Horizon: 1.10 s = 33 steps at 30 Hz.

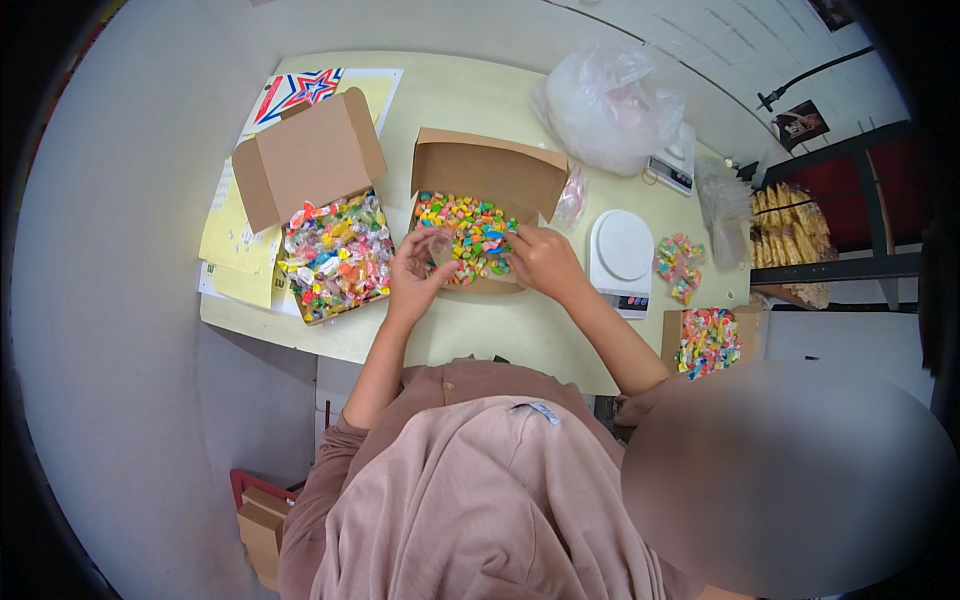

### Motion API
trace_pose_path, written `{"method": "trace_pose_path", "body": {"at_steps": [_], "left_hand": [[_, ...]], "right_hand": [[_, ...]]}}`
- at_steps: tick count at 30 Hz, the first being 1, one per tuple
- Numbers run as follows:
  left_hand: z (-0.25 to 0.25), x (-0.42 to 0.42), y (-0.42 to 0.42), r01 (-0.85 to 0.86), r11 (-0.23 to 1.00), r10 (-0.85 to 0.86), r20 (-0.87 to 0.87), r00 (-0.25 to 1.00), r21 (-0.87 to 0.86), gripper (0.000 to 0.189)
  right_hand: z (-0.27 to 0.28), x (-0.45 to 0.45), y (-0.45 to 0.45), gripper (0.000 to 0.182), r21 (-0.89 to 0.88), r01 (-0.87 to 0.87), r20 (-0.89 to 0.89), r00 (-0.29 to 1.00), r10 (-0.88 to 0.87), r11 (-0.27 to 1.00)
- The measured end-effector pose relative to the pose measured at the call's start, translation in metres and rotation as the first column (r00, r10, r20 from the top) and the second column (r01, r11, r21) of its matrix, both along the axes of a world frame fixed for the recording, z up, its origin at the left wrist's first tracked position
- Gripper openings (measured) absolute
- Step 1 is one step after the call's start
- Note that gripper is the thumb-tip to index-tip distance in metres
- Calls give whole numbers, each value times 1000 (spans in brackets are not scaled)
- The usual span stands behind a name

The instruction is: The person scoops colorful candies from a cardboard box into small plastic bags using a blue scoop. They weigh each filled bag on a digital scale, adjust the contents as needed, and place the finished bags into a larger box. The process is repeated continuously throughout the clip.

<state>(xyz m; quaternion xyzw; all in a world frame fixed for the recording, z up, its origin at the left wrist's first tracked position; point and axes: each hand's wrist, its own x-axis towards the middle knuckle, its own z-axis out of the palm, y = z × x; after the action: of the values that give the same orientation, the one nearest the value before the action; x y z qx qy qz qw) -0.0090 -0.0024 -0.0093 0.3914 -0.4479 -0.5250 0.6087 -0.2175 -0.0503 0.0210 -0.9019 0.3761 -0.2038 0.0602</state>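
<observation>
An open cardboard box [491, 161] lies before me, with small multicoloured candies [469, 217] in it. Over its left front part, my left hand [421, 264] holds a small clear plastic bag [441, 250] by its rim. My right hand [546, 259] is at the box's right side, fingertips bent down at the candies; whether it grips any cannot be told. To the left stands a second open cardboard box [311, 157], full of wrapped candies [341, 251]. A white digital scale [621, 247] stands right of my right hand.
A large translucent plastic bag [607, 109] and another scale [671, 166] stand at the back right. Filled candy bags [680, 262] and clear plastic bags [720, 210] lie on the right. Papers [240, 240] lie at the left; a box of wrapped candies [709, 341] stands at lower right.
</observation>
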Motion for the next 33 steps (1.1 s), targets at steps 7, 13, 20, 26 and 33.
{"method": "trace_pose_path", "body": {"at_steps": [7,13,20,26,33], "left_hand": [[8,-7,-4,54,998,-46,287,957,-20,48],[12,-13,-6,130,991,-130,371,919,26,49],[11,-22,-5,134,991,-137,190,972,30,50],[11,-20,-5,130,991,-133,196,972,27,52],[11,-18,-5,142,990,-137,160,978,-17,50]], "right_hand": [[42,-7,4,25,-12,32,61,998,-32,999],[79,1,13,28,53,-14,180,984,4,998],[82,15,22,26,140,-74,264,964,35,987],[76,13,21,28,234,-93,341,940,7,968],[82,8,15,33,257,14,324,941,-100,966]]}}
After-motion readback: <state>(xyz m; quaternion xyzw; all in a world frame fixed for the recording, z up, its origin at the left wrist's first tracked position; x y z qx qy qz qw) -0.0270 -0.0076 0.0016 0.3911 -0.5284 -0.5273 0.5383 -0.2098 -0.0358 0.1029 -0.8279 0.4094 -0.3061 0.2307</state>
